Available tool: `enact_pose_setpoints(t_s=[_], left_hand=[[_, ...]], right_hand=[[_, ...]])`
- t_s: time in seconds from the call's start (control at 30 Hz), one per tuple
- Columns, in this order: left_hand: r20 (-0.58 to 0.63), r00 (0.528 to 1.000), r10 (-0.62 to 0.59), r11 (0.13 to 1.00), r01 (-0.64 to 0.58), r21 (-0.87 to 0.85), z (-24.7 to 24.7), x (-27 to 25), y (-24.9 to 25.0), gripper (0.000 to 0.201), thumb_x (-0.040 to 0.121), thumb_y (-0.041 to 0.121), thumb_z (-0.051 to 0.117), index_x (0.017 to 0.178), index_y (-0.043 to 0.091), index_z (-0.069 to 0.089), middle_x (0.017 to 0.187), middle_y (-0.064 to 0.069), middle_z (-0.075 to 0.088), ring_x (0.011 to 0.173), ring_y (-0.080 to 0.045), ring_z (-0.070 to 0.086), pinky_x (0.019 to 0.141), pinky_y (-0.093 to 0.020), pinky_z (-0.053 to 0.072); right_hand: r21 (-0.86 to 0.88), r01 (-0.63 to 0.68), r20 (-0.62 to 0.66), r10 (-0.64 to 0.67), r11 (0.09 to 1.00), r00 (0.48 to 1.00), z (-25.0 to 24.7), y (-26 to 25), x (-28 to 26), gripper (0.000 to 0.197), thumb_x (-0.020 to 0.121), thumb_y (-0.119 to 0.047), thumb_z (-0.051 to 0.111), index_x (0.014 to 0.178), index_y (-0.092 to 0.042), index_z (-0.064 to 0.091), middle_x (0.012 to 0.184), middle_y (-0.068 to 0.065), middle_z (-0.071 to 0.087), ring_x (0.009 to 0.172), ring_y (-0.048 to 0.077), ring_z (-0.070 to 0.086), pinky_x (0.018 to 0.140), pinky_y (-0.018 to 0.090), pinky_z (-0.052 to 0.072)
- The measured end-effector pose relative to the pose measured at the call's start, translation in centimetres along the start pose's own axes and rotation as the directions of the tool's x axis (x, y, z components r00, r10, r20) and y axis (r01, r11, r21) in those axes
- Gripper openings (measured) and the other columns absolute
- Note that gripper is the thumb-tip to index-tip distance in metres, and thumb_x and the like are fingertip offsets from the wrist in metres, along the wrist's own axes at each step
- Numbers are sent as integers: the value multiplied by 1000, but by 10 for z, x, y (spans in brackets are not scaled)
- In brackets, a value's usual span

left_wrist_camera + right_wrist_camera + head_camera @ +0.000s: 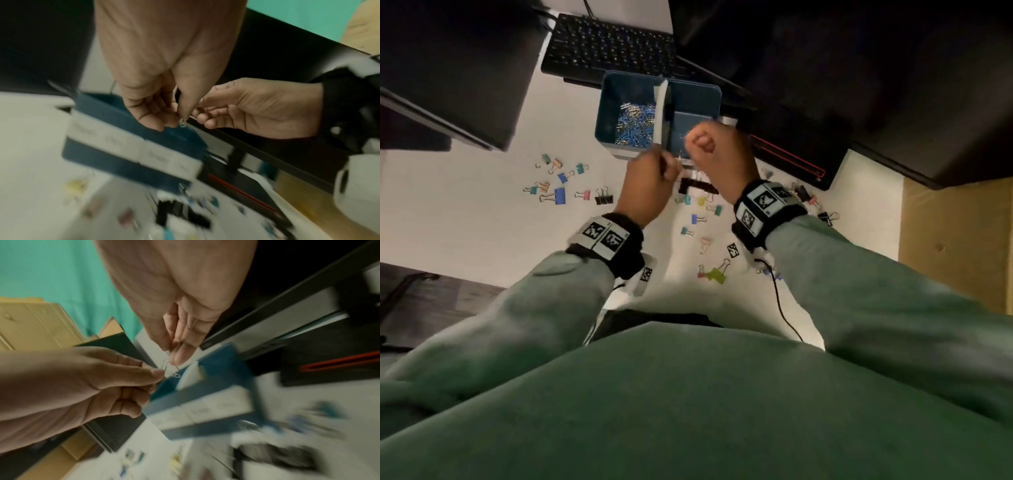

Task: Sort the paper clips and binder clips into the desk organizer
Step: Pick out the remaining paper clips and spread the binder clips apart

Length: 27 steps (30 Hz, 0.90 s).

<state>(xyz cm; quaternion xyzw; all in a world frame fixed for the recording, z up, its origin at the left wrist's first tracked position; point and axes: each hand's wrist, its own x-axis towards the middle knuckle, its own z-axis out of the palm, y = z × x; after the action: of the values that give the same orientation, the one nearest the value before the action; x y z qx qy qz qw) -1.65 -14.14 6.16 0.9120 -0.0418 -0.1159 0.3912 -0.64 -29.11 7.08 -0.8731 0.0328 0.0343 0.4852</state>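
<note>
Both hands at mid-frame over the blue desk organizer. Left hand and right hand pinching linked paper clips between fingertips. Thin springy wire, featherlight, probably slippery; best pinched flat across the loops. Binder clips scattered lower left.

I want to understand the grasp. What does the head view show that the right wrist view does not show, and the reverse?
Head view only: paper clips piled in the organizer's left compartment, binder clips scattered on the desk, a keyboard.

Right wrist view only: linked silver paper clips pinched between both hands' fingertips; in the head view this is hidden or blurred.

Both: the left hand and right hand together in front of the organizer.
</note>
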Motion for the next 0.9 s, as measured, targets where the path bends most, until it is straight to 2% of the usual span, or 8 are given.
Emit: enact_pose_setpoints(t_s=[0.13,0.23,0.37,0.43,0.53,0.63,0.73,0.9], left_hand=[[-180,982,-63,982,93,163,-49,46,-22,17,93,19,56,97,5,65,93,-6,69,85,-18,63,77,-26,43],[-139,985,-102,962,133,237,-52,68,-31,16,92,18,58,99,7,68,100,-10,71,93,-24,64,77,-22,40],[-209,978,15,970,36,240,-33,53,-25,24,90,10,56,113,7,61,117,-13,58,95,-15,54,84,-22,41],[-222,969,107,982,-68,177,-10,27,-20,16,89,9,56,105,9,60,112,-10,55,90,-12,51,81,-21,43],[66,986,151,972,-161,172,39,-12,-17,6,90,17,60,87,12,61,95,-5,63,79,-19,60,72,-30,49],[350,931,103,909,-231,347,85,-39,-9,22,90,34,62,91,12,60,91,-7,66,79,-25,61,74,-36,51],[432,895,112,809,-335,483,114,-52,-5,37,92,40,58,109,8,57,110,-12,63,97,-28,60,88,-39,47],[459,870,180,782,-410,470,128,-51,-7,20,92,10,53,112,3,54,112,-14,58,101,-29,57,86,-36,46]], right_hand=[[-88,10,-9,-11,996,1000,37,-43,50,8,87,-12,64,88,-11,71,78,-2,71,66,7,63,57,15,50],[-233,-14,108,40,972,993,46,-46,61,12,91,-14,61,95,-12,72,90,1,71,77,10,63,71,21,53],[-160,19,132,3,987,991,7,-28,36,15,91,-16,62,103,-8,66,92,1,68,82,9,63,70,18,51],[-202,-37,134,65,979,989,-23,0,6,11,92,-17,61,97,-9,65,89,-1,68,78,9,62,68,19,51],[-404,-193,166,280,894,946,-57,62,-45,16,89,-23,66,93,-7,64,90,7,70,79,17,62,73,32,53],[-639,-255,237,501,725,832,-62,104,-87,35,87,-36,68,106,-7,60,109,12,63,99,27,59,83,35,47],[-647,-187,274,455,739,847,-56,120,-114,28,90,-23,64,112,-9,53,117,12,53,104,32,56,84,39,45],[-550,-72,376,324,832,868,-57,131,-117,17,91,-15,54,108,-15,56,109,9,50,86,34,59,75,46,51]])
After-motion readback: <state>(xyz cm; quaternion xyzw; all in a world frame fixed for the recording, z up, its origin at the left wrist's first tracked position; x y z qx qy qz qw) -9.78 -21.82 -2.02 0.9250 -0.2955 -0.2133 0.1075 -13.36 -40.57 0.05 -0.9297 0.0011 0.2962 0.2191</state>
